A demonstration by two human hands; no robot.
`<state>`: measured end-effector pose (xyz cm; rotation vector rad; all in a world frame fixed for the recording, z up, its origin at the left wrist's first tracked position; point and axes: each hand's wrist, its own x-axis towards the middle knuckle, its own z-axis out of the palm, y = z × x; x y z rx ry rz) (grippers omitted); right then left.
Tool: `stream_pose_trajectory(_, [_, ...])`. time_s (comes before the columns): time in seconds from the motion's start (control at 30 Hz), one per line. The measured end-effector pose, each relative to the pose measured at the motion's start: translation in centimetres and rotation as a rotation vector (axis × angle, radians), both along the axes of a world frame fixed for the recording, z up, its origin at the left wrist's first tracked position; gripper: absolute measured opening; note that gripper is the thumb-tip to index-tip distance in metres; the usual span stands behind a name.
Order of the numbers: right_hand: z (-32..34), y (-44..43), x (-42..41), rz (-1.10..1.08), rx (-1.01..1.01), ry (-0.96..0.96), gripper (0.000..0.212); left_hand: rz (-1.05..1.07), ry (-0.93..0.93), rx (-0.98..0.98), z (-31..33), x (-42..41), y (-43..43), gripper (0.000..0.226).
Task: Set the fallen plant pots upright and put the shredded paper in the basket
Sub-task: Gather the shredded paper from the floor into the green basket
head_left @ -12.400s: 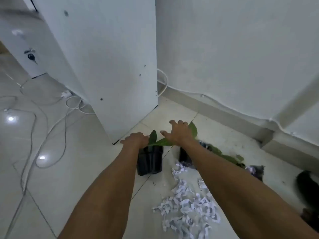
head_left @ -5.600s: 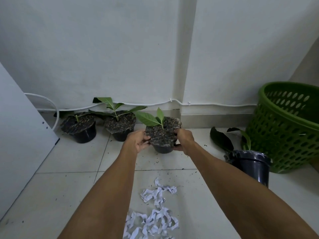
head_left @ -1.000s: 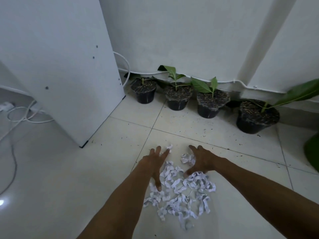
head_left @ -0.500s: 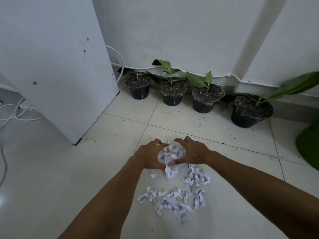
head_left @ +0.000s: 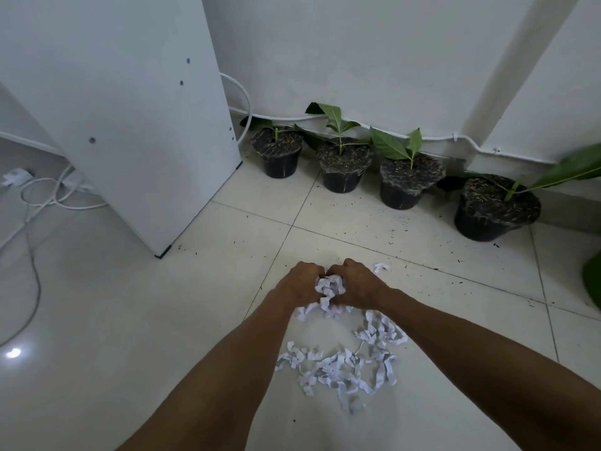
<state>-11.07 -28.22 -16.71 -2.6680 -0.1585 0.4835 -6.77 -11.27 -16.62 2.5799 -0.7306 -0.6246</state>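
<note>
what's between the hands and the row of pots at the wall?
Head view: bare floor tile speckled with spilled soil, plus one stray paper shred just beyond the right hand. All four pots stand upright.

Nothing readable for you here, no labels, brands or numbers anywhere. The shredded paper (head_left: pixel 341 362) at 6 o'clock shows no legible print, and the pots (head_left: pixel 344 167) up at 12 are blank too.
</note>
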Motion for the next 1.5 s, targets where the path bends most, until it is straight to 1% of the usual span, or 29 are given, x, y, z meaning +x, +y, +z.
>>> stream_pose_trajectory(0.07, [0.4,0.2,0.2,-0.005,0.023,-0.072,0.039,0.041,0.026,-0.017,0.5,-0.1,-0.8,0.024])
stream_pose_trajectory(0.1, [0.8,0.2,0.3,-0.009,0.022,-0.098,0.030,0.051,0.029,-0.019,0.9,0.0,-1.1,0.023])
stream_pose_trajectory(0.17, [2.0,-0.2,0.6,-0.036,0.020,-0.133,0.023,0.046,0.020,-0.020,2.2,0.6,-2.1,0.020])
stream_pose_trajectory(0.23, [3.8,-1.3,1.0,-0.071,0.008,-0.186,0.022,0.031,0.009,-0.027,4.3,1.5,-3.4,0.016])
stream_pose_trajectory(0.33, [7.7,-4.3,1.4,-0.152,0.025,-0.281,0.026,-0.002,-0.041,-0.089,8.5,3.3,-6.4,0.020])
stream_pose_trajectory(0.4, [10.9,-6.8,1.4,-0.220,0.030,-0.344,0.026,-0.061,-0.097,-0.121,11.5,4.4,-9.4,0.020])
stream_pose_trajectory(0.5, [16.1,-11.6,0.8,-0.318,-0.009,-0.432,0.030,-0.176,-0.147,-0.196,15.8,5.2,-15.2,0.008])
stream_pose_trajectory(0.53, [17.9,-13.5,0.2,-0.342,-0.052,-0.460,0.030,-0.204,-0.175,-0.233,17.1,5.1,-17.4,0.011])
stream_pose_trajectory(0.6, [21.3,-17.5,-1.4,-0.410,-0.135,-0.515,0.029,-0.253,-0.229,-0.314,19.8,4.3,-22.2,0.017])
stream_pose_trajectory(0.7, [25.5,-23.7,-5.1,-0.555,-0.204,-0.575,0.030,-0.324,-0.268,-0.404,23.9,1.7,-29.6,0.015])
stream_pose_trajectory(0.77, [27.7,-27.7,-8.0,-0.664,-0.246,-0.599,0.030,-0.395,-0.273,-0.438,26.4,-0.5,-34.5,0.010])
stream_pose_trajectory(0.87, [29.8,-33.2,-12.5,-0.811,-0.262,-0.615,0.028,-0.477,-0.292,-0.483,29.1,-4.4,-41.3,0.015])
stream_pose_trajectory(0.97, [31.0,-38.0,-16.3,-0.925,-0.267,-0.595,0.026,-0.532,-0.302,-0.516,30.5,-8.6,-47.0,0.024])
stream_pose_trajectory(1.07, [31.0,-41.7,-19.2,-0.990,-0.319,-0.608,0.026,-0.536,-0.329,-0.545,30.4,-11.7,-51.3,0.024])
stream_pose_trajectory(1.13, [30.1,-43.8,-20.7,-1.039,-0.340,-0.630,0.026,-0.544,-0.342,-0.532,29.6,-13.1,-53.7,0.023])
stream_pose_trajectory(1.2, [28.6,-45.8,-21.5,-1.051,-0.306,-0.638,0.025,-0.576,-0.341,-0.491,28.6,-14.0,-55.9,0.020])
stream_pose_trajectory(1.27, [26.9,-47.9,-21.5,-1.072,-0.208,-0.603,0.022,-0.625,-0.359,-0.427,27.6,-14.0,-57.5,0.023])
stream_pose_trajectory(1.3, [26.1,-48.7,-21.5,-1.087,-0.155,-0.580,0.025,-0.643,-0.362,-0.395,27.2,-13.8,-58.1,0.030])
stream_pose_trajectory(1.37, [24.8,-50.0,-21.1,-1.073,-0.116,-0.526,0.037,-0.663,-0.354,-0.330,26.5,-12.9,-59.0,0.046])
stream_pose_trajectory(1.43, [24.1,-50.8,-20.8,-1.056,-0.137,-0.486,0.048,-0.657,-0.373,-0.304,25.9,-12.0,-59.1,0.053])
stream_pose_trajectory(1.5, [24.0,-50.9,-21.0,-1.097,-0.110,-0.497,0.051,-0.650,-0.358,-0.299,25.3,-11.4,-58.6,0.061])
